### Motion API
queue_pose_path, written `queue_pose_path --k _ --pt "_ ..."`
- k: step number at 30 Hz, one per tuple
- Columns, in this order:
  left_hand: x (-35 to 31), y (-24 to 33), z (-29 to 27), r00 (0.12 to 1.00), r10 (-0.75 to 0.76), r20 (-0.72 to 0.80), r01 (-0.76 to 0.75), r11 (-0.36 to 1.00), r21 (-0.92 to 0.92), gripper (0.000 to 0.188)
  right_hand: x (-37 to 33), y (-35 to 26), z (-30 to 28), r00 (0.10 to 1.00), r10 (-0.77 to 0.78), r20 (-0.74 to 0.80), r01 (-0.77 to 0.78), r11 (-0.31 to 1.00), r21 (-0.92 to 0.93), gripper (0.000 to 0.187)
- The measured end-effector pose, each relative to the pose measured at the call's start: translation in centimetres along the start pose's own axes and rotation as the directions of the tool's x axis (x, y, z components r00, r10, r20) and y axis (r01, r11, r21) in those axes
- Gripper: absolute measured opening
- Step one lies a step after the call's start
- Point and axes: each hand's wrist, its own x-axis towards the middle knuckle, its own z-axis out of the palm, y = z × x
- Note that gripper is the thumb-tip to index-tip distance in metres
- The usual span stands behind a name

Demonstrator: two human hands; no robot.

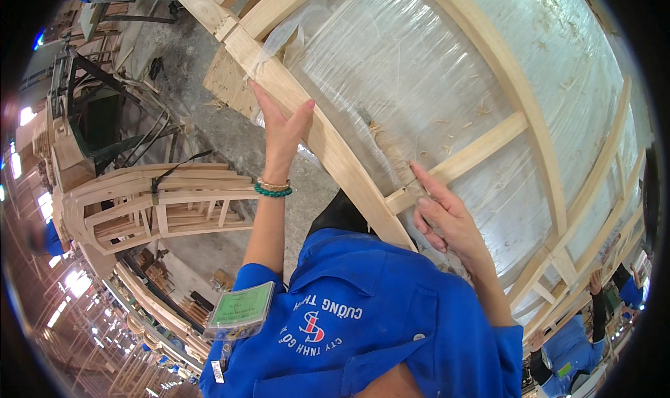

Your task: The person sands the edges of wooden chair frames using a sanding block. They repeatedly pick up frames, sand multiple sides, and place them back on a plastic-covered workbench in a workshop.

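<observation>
A large pale wooden frame point(363, 189) with curved rails lies before me, over clear plastic film point(391, 56). My left hand point(283, 129) holds its near-left rail, thumb on the top face and index finger along the outer edge; the other fingers are hidden. In my right hand point(443, 213) is a slim tool with a wrapped, tan handle point(394, 154) and a narrow grey tip; its kind is not clear. It points up and left, away from me, inside the frame, next to a short crosspiece point(481, 141). Wood shavings point(483, 108) are scattered on the film.
Left of me, a strapped stack of curved wooden frames point(164, 213) stands near a dark metal rack point(105, 119). Bare concrete floor point(188, 56) shows between. More frames lie to the right, where a person in blue point(572, 349) is close by.
</observation>
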Motion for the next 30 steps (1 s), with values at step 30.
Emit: queue_pose_path --k 30 --pt "16.9 -3.2 -5.3 0.922 0.245 -0.300 -0.307 0.935 -0.178 0.043 4.4 -6.2 1.9 0.963 0.259 0.070 -0.221 0.916 -0.335 0.049"
